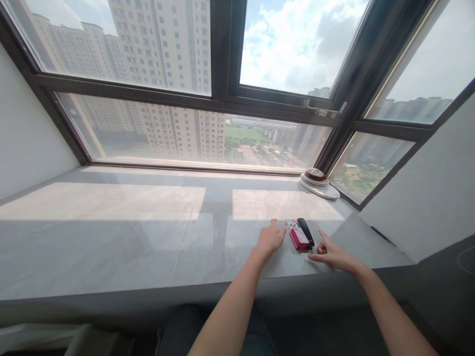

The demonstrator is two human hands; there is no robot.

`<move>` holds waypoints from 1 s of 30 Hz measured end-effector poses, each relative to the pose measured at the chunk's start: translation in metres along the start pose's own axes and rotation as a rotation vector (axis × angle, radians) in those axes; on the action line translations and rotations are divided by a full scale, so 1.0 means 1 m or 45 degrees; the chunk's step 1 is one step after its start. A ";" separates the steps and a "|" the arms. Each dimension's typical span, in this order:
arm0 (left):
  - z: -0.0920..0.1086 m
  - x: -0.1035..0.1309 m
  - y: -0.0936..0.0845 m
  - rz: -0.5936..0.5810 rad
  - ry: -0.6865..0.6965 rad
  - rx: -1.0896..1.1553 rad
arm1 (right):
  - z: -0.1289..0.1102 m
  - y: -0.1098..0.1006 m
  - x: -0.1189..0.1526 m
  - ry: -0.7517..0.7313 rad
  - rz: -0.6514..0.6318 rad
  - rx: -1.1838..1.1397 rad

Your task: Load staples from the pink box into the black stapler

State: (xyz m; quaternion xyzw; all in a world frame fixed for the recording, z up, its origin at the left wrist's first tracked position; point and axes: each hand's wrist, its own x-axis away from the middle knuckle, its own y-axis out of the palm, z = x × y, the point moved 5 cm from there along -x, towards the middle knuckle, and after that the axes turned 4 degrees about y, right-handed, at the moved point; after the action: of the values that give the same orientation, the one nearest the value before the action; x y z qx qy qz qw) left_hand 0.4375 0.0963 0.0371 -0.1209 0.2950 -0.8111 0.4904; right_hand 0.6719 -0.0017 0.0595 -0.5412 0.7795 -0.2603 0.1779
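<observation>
A small red box (299, 239) with a pale label lies on the window ledge (122, 247). Behind it sits a white-and-red box (291, 224), partly covered. A long black object (306, 232), which looks like a stapler, rests along their right side. My left hand (271, 238) is just left of the boxes, thumb and forefinger apart, holding nothing. On the other side, my right hand (329, 252) is open, with its thumb near the front end of the black object and its forefinger stretched out. Whether the thumb touches it I cannot tell.
Stacked round plates or lids (319, 184) stand in the ledge's far right corner. Dark window frames (208, 101) with a handle (326, 111) rise behind. The ledge's front edge runs just below my hands, and a white wall (426, 207) borders the right.
</observation>
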 end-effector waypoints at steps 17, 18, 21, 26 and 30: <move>-0.109 0.192 -0.156 0.408 0.144 -0.658 | -0.112 0.217 0.073 -0.387 -0.329 0.787; -0.110 0.194 -0.154 0.408 0.096 -0.768 | -0.114 0.222 0.072 -0.354 -0.252 0.846; -0.112 0.191 -0.147 0.410 -0.059 -1.013 | -0.118 0.232 0.071 -0.312 -0.094 0.954; -0.110 0.185 -0.143 0.393 -0.135 -1.152 | -0.117 0.233 0.073 -0.329 -0.037 1.012; -0.110 0.188 -0.144 0.390 -0.142 -1.147 | -0.116 0.231 0.074 -0.354 -0.009 1.011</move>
State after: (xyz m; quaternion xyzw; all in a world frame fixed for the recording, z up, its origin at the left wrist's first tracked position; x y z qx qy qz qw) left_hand 0.1878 0.0230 0.0178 -0.3197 0.6048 -0.5132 0.5183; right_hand 0.4075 0.0185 0.0144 -0.4632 0.5854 -0.4657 0.4753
